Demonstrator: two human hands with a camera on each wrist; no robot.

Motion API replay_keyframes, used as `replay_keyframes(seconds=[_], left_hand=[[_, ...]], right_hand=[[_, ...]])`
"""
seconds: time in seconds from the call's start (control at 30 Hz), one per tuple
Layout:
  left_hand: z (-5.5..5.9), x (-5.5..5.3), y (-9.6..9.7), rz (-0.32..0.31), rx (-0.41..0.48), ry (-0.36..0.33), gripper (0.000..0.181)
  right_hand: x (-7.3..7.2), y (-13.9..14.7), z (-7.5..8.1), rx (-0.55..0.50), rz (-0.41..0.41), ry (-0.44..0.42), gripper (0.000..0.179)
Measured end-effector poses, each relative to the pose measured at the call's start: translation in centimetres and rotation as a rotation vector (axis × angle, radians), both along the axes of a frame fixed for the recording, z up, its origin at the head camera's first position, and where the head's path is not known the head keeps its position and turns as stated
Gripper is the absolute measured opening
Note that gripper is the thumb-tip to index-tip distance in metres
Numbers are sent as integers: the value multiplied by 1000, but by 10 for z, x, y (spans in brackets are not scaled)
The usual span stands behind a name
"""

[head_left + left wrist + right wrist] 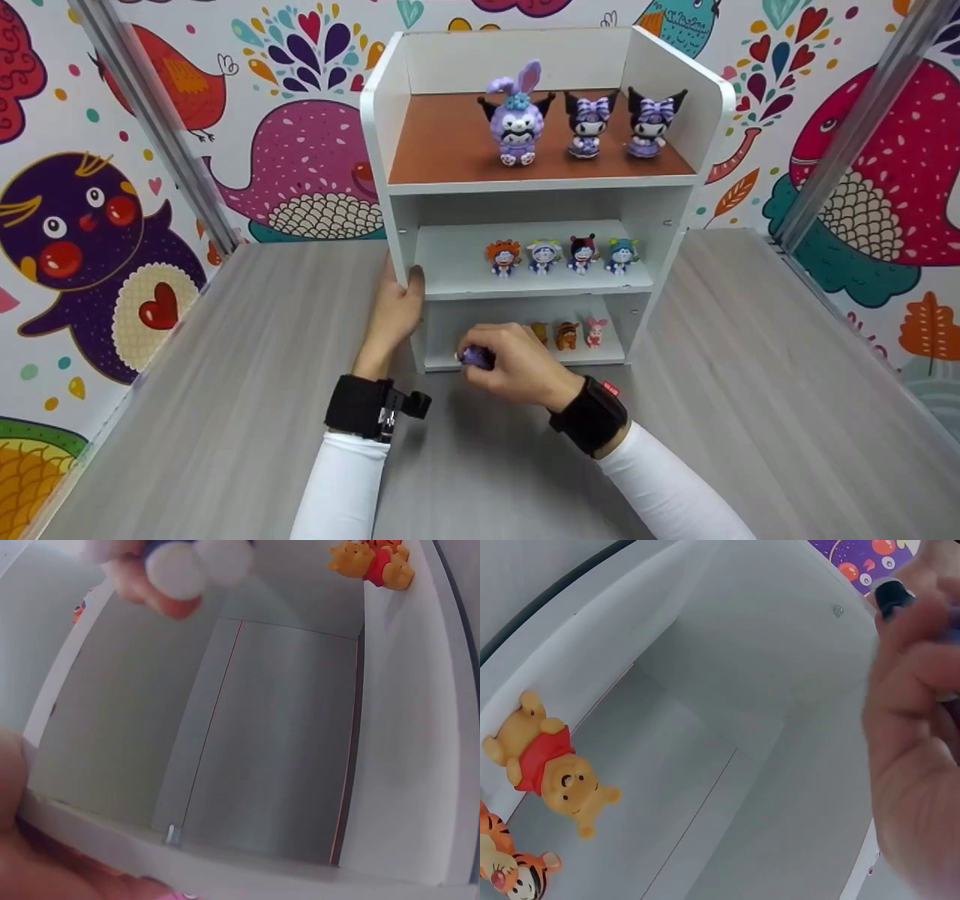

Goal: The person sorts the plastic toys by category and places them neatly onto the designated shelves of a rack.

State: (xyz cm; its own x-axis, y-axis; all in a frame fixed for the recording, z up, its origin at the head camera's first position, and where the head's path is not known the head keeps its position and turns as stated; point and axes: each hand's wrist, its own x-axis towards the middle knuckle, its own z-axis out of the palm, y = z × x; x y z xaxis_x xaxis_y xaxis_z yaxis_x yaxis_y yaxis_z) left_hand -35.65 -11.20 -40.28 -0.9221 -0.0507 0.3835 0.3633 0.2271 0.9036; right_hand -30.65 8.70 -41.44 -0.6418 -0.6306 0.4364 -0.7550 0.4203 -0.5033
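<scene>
My left hand (394,307) grips the left side panel of a white toy shelf (382,112); in the left wrist view its fingers lie on both sides of the panel edge. My right hand (517,360) pinches a small purple figurine (478,358) in front of the bottom level, near its left end. Two round white parts of that figurine (176,570) show blurred in the left wrist view; my fingers cover much of it. On the bottom level stand a yellow bear figurine in a red shirt (562,765), a tiger figurine (567,336) and a pink figurine (595,331).
Several small blue-and-white figurines (544,256) line the middle level. On the brown top level are a larger purple figurine with a rabbit ear (517,124) and two black-and-purple figurines (590,126). The shelf stands on a grey wood-grain table (262,420) before a cartoon-printed wall (300,157).
</scene>
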Motion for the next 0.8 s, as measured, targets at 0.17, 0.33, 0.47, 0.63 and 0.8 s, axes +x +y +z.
replay_keyframes(seconds=[0.17,0.33,0.47,0.63,0.8], left_hand=[[0,0,0,-1,-9,21,63],[0,0,0,5,-4,22,62],[-1,-1,0,5,-7,40,61],[-3,-3,0,5,-15,51,61],[-1,-2,0,-2,-13,41,62]], right_hand=[[-1,3,3,-59,-9,-44,14],[-1,8,9,-17,25,-177,14],[-1,15,18,42,62,-262,28],[-2,27,30,29,101,-353,44],[-2,37,40,-35,112,-395,42]])
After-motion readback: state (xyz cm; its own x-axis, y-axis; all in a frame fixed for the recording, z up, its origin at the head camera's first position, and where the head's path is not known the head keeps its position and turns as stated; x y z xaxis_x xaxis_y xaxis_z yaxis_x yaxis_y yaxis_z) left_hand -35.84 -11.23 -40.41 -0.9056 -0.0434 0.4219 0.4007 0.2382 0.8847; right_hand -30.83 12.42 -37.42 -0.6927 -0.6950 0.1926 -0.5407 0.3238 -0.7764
